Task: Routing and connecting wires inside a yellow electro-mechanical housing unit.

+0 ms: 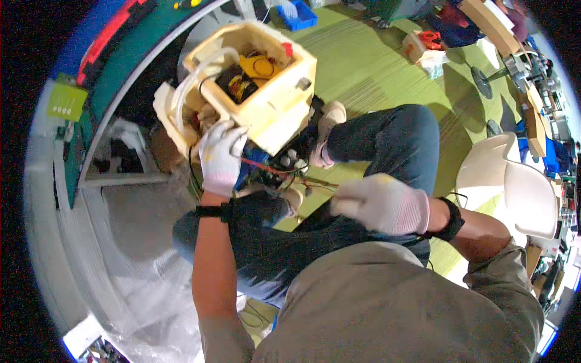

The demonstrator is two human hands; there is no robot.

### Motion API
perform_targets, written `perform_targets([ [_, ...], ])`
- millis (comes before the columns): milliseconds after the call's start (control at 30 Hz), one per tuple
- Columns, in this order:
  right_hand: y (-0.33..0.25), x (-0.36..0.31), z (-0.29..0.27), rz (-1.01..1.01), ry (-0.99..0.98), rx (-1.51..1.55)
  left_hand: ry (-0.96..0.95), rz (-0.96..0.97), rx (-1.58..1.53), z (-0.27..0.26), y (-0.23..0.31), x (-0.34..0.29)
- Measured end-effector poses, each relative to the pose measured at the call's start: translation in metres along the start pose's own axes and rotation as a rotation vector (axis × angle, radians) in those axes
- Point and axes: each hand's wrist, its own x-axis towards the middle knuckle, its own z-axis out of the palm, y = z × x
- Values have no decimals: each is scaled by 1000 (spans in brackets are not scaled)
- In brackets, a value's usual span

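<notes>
Box [275, 118], pale yellow and open on top, sits tilted in front of the person, left of the middle of the view, beyond the knees. Its larger compartment contains a yellow piece [259, 66] and a dark object [236, 85], with a small red piece [287, 49] by the far wall; a pale, clear-looking tube [192, 78] arches over the left-hand part.

Left hand [221, 154], in a white glove, lies right against the near left edge of the box, its fingers bent at the opening of the smaller compartment. Whether they grip the rim or something just inside, I cannot tell. A thin reddish cord [257, 164] runs from beside this hand toward the right one.

Right hand [381, 204], also gloved, is well apart from the box, to its lower right, above the person's lap. It is blurred, the fingers seemingly curled in; whether they hold the cord's end cannot be made out.

Below the box, small dark and pale parts [290, 162] crowd between the shoes. Both wrists wear black bands. Dark jeans [399, 139] frame the space, over a green floor [357, 72]. A white chair [508, 181] stands to the right, a blue tray [298, 16] lies past the box, and crumpled clear sheeting [145, 284] spreads at lower left.
</notes>
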Motion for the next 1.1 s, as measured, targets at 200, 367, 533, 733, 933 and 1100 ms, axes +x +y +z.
perform_targets([
  [200,22,30,-9,293,227,186,-27,-125,-176,1,-2,-7],
  [367,62,78,33,149,109,279,-33,-254,-298,12,-8,-12],
  [533,31,92,38,192,3,442,1,-375,-268,1,-5,-13],
  [733,-76,55,-36,331,-92,599,95,-271,-302,2,-15,-17],
  [933,-72,35,-35,413,-74,624,70,-156,-223,12,-13,-10],
  [1100,-80,51,-36,345,-71,564,13,-114,-243,2,-13,-12],
])
